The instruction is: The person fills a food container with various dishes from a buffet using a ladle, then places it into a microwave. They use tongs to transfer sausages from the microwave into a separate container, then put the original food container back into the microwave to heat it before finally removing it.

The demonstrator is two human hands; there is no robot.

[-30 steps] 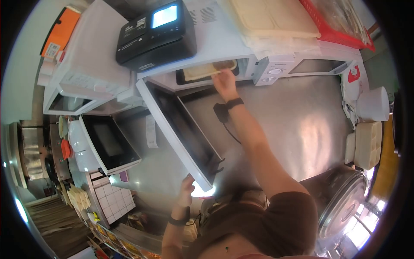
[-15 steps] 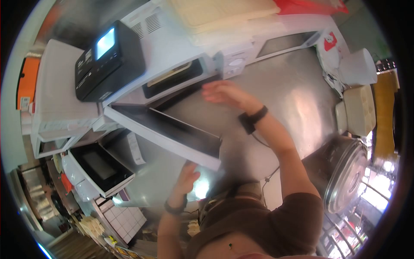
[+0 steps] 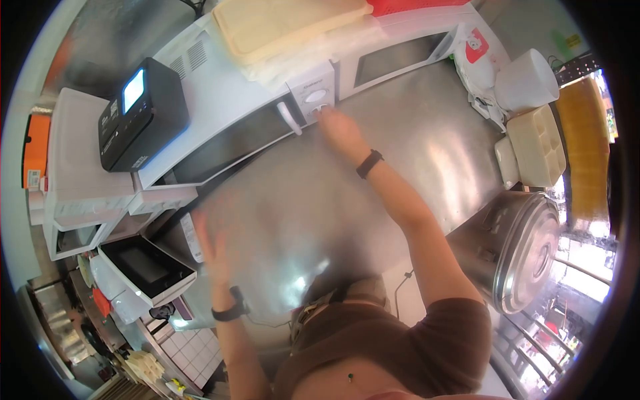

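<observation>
A white microwave (image 3: 233, 143) stands on the steel table (image 3: 427, 147), its door closed, with a white handle (image 3: 289, 119) beside a panel with two round knobs. My right hand (image 3: 341, 133) is at the lower knob (image 3: 320, 109), its fingertips closed round it and partly hiding it. My left hand (image 3: 215, 250) is over the left part of the table, blurred, fingers spread and nothing in it. A dark band circles each wrist.
On the microwave sit a black device with a lit screen (image 3: 143, 113) and a cream tray (image 3: 287, 27). A second microwave (image 3: 400, 60) stands to the right. A lidded steel pot (image 3: 513, 253), a white container (image 3: 527, 80) and a compartment tray (image 3: 537, 147) line the right side.
The microwave door has swung from open to closed. My right hand has moved up to the knob on the panel. My left hand has moved left, away from the door.
</observation>
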